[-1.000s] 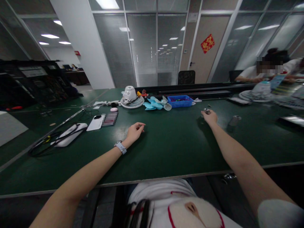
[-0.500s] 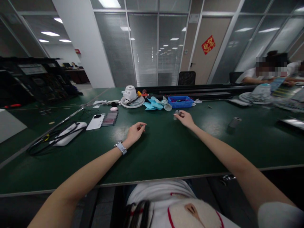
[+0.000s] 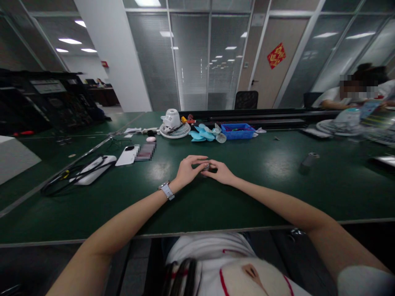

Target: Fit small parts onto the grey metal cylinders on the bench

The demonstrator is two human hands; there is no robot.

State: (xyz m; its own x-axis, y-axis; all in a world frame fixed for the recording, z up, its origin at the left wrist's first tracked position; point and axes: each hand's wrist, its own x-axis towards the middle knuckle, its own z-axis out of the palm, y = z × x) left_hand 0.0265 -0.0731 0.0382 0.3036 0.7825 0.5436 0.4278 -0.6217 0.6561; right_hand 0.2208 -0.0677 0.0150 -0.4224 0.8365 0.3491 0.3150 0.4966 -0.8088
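Observation:
A small grey metal cylinder (image 3: 206, 167) is held between my two hands, just above or on the green table; which of these I cannot tell. My right hand (image 3: 221, 172) pinches it from the right with thumb and fingers. From the left, my left hand (image 3: 189, 169) closes round it, thumb on the near side and fingers stretched along the far side. Much of the cylinder is hidden behind the fingers. A second grey cylinder (image 3: 310, 159) of similar look stands on the table, well to the right of my right hand.
Beyond my hands lie light-blue fan blades (image 3: 203, 133), a blue tray (image 3: 237, 131) with small parts and a white fan body (image 3: 171, 123). At left are a white phone (image 3: 126, 156) and a white device with black cable (image 3: 95, 169). Another person (image 3: 336, 98) sits at the far right.
My right hand has carried the cylinder left and nearer to me. My left hand has moved right to meet it, and both hands are now at the cylinder.

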